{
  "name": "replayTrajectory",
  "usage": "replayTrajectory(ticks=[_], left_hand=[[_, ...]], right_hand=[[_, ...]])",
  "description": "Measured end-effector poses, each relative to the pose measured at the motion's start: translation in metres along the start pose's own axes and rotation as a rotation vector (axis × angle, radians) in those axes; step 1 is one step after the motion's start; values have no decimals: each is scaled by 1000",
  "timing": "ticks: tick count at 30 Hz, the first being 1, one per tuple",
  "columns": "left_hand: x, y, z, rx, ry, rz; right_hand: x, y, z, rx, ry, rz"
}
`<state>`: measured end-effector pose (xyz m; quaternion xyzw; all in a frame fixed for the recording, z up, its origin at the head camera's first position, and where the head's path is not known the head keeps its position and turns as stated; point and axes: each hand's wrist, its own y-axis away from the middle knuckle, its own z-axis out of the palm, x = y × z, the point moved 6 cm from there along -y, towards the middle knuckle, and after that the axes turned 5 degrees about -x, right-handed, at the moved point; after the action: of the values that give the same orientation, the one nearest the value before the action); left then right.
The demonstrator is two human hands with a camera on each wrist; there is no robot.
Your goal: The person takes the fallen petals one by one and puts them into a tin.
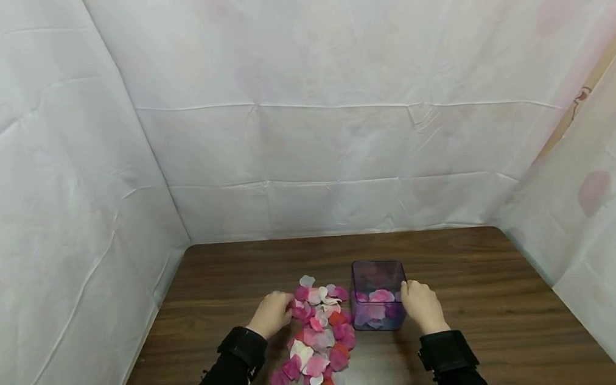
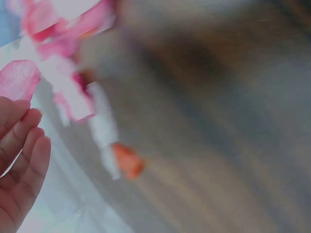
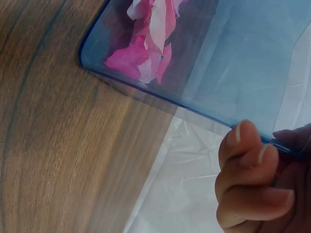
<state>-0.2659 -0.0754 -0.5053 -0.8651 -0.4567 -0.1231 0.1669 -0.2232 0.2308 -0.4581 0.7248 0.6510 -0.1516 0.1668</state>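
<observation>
My left hand is at the left edge of a loose pile of petals in pink, magenta, white and orange-red. In the left wrist view its thumb and fingertips pinch one pink petal. Right of the pile stands a see-through, bluish-purple square box, with several pink and white petals inside at the bottom. With fingers and thumb curled over its right rim, my right hand grips the box.
The dark wood-grain table has rounded far corners. White creased sheets hang behind it and along both sides.
</observation>
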Motion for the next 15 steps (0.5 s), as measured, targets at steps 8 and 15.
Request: replayTrajectory(ticks=[8,15], left_hand=[[38,-41,-38,20,66,35],[91,-87,-60,2,16,141]], right_hand=[[1,-2,1,-14,-6,13],[-1,-3,0,-18,-24,21]])
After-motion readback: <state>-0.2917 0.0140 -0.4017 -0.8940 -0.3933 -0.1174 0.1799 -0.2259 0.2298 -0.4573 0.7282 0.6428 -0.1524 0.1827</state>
